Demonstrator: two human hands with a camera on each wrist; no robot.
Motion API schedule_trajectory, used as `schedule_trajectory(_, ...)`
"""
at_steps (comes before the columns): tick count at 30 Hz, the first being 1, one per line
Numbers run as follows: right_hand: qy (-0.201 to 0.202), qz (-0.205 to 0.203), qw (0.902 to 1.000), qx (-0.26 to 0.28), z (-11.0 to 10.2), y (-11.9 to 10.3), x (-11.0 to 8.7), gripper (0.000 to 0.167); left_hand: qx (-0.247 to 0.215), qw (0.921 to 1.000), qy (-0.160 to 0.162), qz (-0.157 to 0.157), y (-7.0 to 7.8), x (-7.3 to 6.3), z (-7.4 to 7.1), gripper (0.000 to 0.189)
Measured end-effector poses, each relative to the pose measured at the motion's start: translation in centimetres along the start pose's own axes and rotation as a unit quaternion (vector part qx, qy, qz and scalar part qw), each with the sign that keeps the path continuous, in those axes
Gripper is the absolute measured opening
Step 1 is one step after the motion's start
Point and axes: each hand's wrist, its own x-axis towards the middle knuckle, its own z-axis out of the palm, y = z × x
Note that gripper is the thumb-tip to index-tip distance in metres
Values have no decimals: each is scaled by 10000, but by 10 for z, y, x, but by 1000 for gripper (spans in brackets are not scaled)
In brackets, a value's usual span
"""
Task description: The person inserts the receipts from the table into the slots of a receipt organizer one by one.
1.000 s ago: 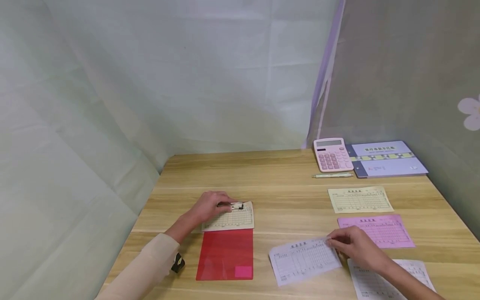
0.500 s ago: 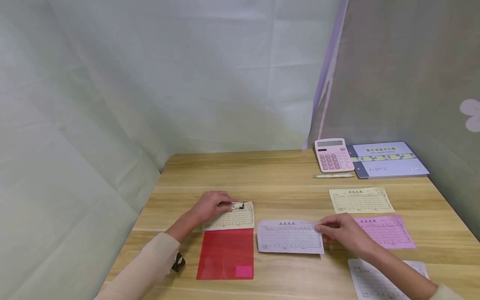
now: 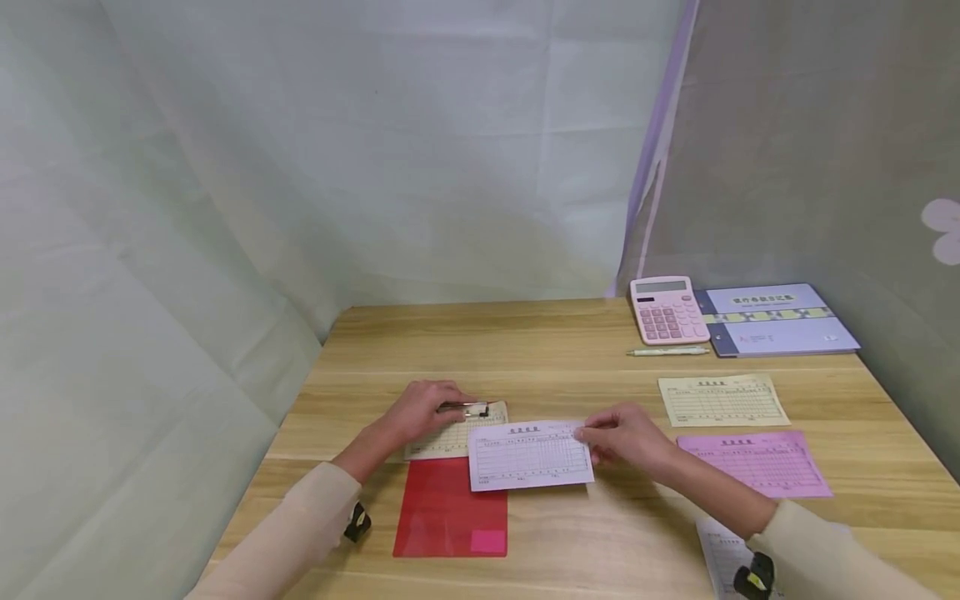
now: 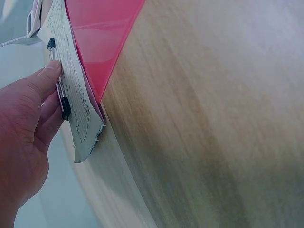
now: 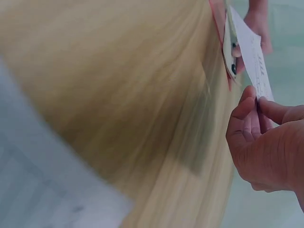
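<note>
White paper in the form of a printed slip, near the centre of the head view, is pinched at its right edge between thumb and fingers of the right hand; it is raised over the table. In that view the slip overlaps a red clipboard; whether the two touch cannot be told. The left hand, at lower centre-left, grips the clipboard's metal clip between thumb and fingers, above a cream sheet lying on the board. At lower right lie a yellow form, a pink form and a white form, the last partly hidden by the right sleeve. Beyond them, at right, are a pen, a pink calculator and a ledger.
</note>
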Motion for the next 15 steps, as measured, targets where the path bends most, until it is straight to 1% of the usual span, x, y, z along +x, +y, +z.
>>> schedule_trajectory(7, -40, -79, 9997, 224, 26, -9, 28, 13, 2, 10000, -55, -41, 0, 1, -1, 31)
schedule_trajectory(10, -71, -91, 9999, 108, 37, -12, 36, 11, 32, 9999, -95, -60, 0, 1, -1, 31)
schedule_trajectory(15, -94, -112, 9999, -58, 52, -16, 48, 9, 33, 9996, -202, -214, 2, 1, -3, 33)
